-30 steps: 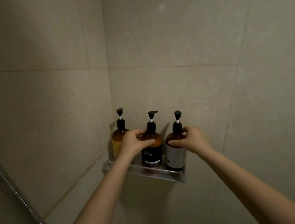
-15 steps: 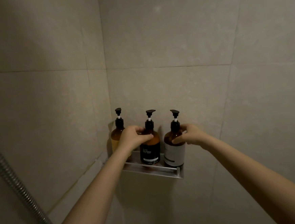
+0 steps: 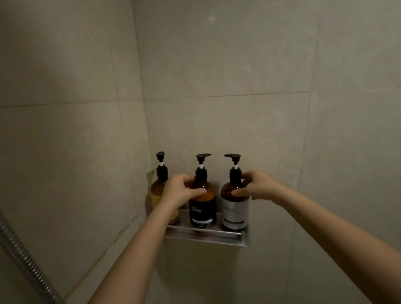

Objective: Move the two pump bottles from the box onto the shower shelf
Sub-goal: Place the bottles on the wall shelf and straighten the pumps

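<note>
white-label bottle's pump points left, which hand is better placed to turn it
Right. The right hand already grips the white-label bottle at its shoulder, just under the pump. The left hand is on the middle bottle.

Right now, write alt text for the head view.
Two hands grip amber pump bottles standing on a metal shower shelf in a tiled corner: left hand on the black-label bottle, right hand on the white-label bottle. A third bottle stands leftmost.

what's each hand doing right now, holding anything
Left hand: closed around the shoulder of the black-label bottle.
Right hand: closed on the shoulder of the white-label bottle.
</note>
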{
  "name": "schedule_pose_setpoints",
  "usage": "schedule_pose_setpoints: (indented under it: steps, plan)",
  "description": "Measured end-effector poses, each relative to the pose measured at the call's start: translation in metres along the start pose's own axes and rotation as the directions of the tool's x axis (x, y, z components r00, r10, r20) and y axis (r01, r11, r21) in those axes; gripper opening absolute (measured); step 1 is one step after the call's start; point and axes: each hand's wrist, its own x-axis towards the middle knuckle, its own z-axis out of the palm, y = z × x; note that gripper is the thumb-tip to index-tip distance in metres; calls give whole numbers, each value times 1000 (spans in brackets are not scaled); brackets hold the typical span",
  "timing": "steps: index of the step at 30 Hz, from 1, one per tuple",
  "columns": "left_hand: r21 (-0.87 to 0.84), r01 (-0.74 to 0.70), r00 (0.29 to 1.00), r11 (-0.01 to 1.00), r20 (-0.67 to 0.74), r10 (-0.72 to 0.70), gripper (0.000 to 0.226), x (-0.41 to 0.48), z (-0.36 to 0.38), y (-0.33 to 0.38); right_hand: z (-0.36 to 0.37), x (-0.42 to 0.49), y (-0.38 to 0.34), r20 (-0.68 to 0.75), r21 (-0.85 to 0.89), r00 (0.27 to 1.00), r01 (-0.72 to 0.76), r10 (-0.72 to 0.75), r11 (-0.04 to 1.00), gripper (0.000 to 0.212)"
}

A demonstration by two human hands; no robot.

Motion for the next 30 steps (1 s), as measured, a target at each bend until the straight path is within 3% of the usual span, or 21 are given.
schedule_pose_setpoints:
  steps: [5,10,13,20,30]
  plan:
    - [28,-21,1000,999,-6,21,60,-1,1,2,-5,0,1,65,16,998,19,-20,1000,50]
    - [43,-15,998,999,-62,17,71,-5,0,3,0,-4,-1,-78,46,996,-28,32,999,75]
    - [85,-11,997,996,-73,17,67,-3,0,1,3,-2,-2,-149,-29,988,-39,34,999,75]
    - [70,-26,999,997,-44,30,55,0,0,-4,2,-4,2,-73,45,997,8,-5,999,64]
    - [5,-21,999,1000,-44,21,55,-5,4,-4,5,-7,1,-94,73,995,23,-16,997,62]
